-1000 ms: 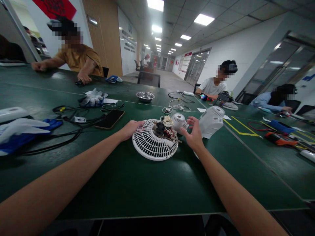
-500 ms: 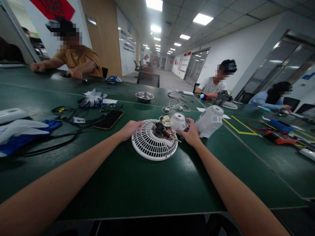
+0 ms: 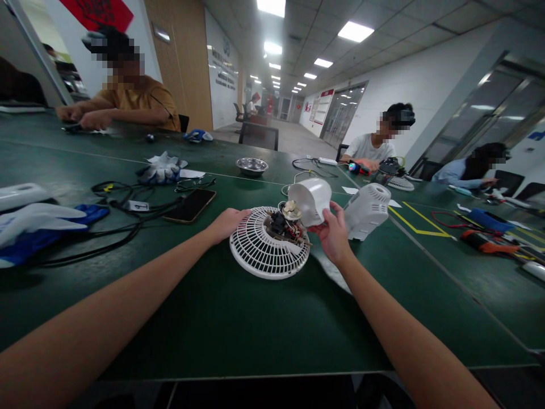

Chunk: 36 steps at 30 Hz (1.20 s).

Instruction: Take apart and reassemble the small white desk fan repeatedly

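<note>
A white fan grille (image 3: 269, 258) lies flat on the green table, its dark motor (image 3: 279, 224) and wiring exposed on top. My left hand (image 3: 229, 224) is closed on the grille's left rim. In my right hand (image 3: 334, 233) is a white plastic motor cover (image 3: 310, 199), raised and tilted just right of the motor, its smooth side showing. The fingers pinch the cover's lower right edge. Just beyond that hand a larger white vented housing (image 3: 368, 210) stands on the table.
A metal bowl (image 3: 252, 166) sits farther back. To the left are a phone (image 3: 190, 205), black cables (image 3: 128, 227) and gloves (image 3: 159, 169). A multimeter (image 3: 489, 241) lies right, near yellow tape. Co-workers sit across and to the right.
My right hand has lifted the motor cover off the table and turned it, so its smooth side shows now. My left hand stays at the grille's rim.
</note>
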Each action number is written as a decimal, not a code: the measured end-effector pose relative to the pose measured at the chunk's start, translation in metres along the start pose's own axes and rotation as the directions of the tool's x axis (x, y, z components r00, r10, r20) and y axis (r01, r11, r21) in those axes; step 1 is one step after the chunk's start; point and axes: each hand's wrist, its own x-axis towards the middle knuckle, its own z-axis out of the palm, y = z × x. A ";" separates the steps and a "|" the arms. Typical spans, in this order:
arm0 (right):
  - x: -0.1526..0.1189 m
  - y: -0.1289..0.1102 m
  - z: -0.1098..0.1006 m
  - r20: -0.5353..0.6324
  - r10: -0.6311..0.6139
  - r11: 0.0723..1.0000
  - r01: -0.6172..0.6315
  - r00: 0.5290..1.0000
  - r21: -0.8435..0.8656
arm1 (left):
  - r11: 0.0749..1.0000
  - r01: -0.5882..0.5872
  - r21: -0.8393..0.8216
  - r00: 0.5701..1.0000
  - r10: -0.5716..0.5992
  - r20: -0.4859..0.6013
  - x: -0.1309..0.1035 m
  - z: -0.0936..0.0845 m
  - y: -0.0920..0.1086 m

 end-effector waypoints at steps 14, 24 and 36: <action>-0.019 0.001 0.002 0.367 -0.364 0.723 0.509 0.856 -0.468 | 0.976 -0.053 0.212 0.997 0.063 -0.039 0.002 -0.001 -0.003; -0.017 -0.003 -0.003 0.485 -0.310 0.661 0.552 0.817 -0.508 | 0.562 -0.629 0.537 0.731 0.663 0.163 -0.021 0.009 0.015; -0.020 -0.008 -0.003 0.533 -0.213 0.686 0.514 0.819 -0.515 | 0.459 -0.688 0.562 0.708 0.596 0.379 -0.036 0.018 0.032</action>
